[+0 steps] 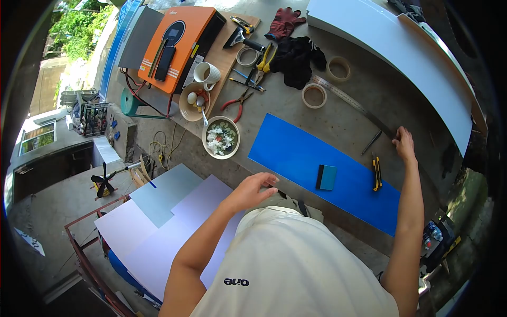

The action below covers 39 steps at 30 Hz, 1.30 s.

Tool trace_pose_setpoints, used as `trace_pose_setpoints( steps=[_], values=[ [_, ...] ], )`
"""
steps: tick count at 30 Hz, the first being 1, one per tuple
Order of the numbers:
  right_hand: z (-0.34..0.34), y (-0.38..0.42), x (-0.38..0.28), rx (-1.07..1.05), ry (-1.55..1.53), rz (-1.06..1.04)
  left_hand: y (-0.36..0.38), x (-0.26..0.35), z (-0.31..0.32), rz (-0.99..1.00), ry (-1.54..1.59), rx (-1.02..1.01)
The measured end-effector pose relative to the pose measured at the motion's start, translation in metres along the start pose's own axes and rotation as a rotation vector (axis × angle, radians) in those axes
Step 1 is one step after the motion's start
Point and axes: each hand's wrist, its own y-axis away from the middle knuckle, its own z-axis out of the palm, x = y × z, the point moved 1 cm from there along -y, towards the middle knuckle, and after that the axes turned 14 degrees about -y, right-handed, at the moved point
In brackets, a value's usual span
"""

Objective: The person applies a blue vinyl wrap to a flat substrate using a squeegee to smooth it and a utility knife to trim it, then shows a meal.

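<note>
My right hand (404,144) reaches across the table, its fingers closed on the near end of a long metal ruler (355,103). The ruler's far end lies close to two rolls of tape. In front of my waist, my left hand (252,191) is held empty with the fingers apart. A blue sheet (296,145) lies along the table's near edge. On it are a teal squeegee (327,177) and a yellow-and-black utility knife (376,172). A thin dark pen-like tool (372,142) rests just beyond the sheet, left of my right hand.
A bowl of food (221,137), a bowl with eggs (186,108), a cup (206,74) and an orange inverter (177,47) stand left. Red-handled pliers (237,105), black gloves (296,61) and a tape roll (314,95) lie behind the blue sheet. A large white panel (401,58) curves along the back right.
</note>
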Motion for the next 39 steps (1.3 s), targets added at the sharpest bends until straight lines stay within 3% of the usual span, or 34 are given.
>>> trace_pose_setpoints(
  steps=[2, 3, 5, 7, 8, 11, 15, 17, 18, 21, 23, 25, 26, 29, 31, 34, 35, 37, 39],
  values=[
    [0.004, -0.002, 0.013, -0.113, -0.168, 0.206, 0.011, 0.042, -0.002, 0.105, 0.099, -0.193],
    [0.002, 0.001, 0.012, -0.107, -0.168, 0.205, 0.020, 0.073, -0.009, 0.157, 0.173, -0.295],
    [-0.006, 0.015, 0.005, -0.048, -0.267, -0.031, 0.041, 0.125, -0.020, 0.545, 0.352, -0.444],
    [-0.021, 0.028, -0.005, -0.031, -0.234, -0.026, 0.067, 0.178, -0.028, 0.864, 0.722, -0.668],
    [-0.030, 0.035, -0.012, -0.017, -0.202, -0.020, 0.080, 0.197, -0.026, 1.043, 0.812, -0.644],
    [-0.054, 0.060, -0.030, 0.017, -0.196, 0.062, 0.108, 0.231, -0.016, 1.285, 0.893, -0.758],
    [-0.070, 0.082, -0.051, 0.089, -0.215, 0.052, 0.114, 0.224, -0.027, 1.359, 0.776, -0.909],
    [-0.073, 0.081, -0.062, 0.201, -0.335, -0.080, 0.116, 0.213, -0.038, 1.345, 0.829, -0.743],
    [-0.073, 0.080, -0.066, 0.237, -0.373, -0.078, 0.115, 0.203, -0.047, 1.353, 0.836, -0.759],
    [-0.081, 0.079, -0.105, 0.322, -0.418, -0.166, 0.117, 0.170, -0.083, 1.056, 1.173, -0.377],
    [-0.089, 0.084, -0.148, 0.352, -0.372, -0.166, 0.127, 0.162, -0.106, 1.092, 1.287, -0.336],
    [-0.088, 0.091, -0.193, 0.366, -0.353, -0.185, 0.150, 0.163, -0.134, 0.985, 1.301, -0.417],
    [-0.089, 0.093, -0.219, 0.382, -0.344, -0.240, 0.151, 0.158, -0.125, 1.039, 1.494, -0.385],
    [-0.079, 0.112, -0.299, 0.411, -0.402, -0.231, 0.151, 0.121, -0.148, 1.065, 1.599, -0.563],
    [-0.064, 0.127, -0.350, 0.451, -0.444, -0.166, 0.155, 0.092, -0.175, 1.023, 1.532, -0.628],
    [-0.056, 0.154, -0.449, 0.476, -0.530, -0.045, 0.141, 0.061, -0.210, 1.179, 1.264, -0.802],
    [-0.047, 0.165, -0.480, 0.483, -0.582, 0.022, 0.134, 0.044, -0.221, 1.159, 1.263, -0.819],
    [-0.026, 0.191, -0.513, 0.476, -0.643, 0.043, 0.120, 0.012, -0.237, 1.087, 0.891, -1.048],
    [-0.004, 0.215, -0.532, 0.432, -0.733, 0.083, 0.104, -0.016, -0.243, 0.982, 0.630, -0.981]
  ],
)
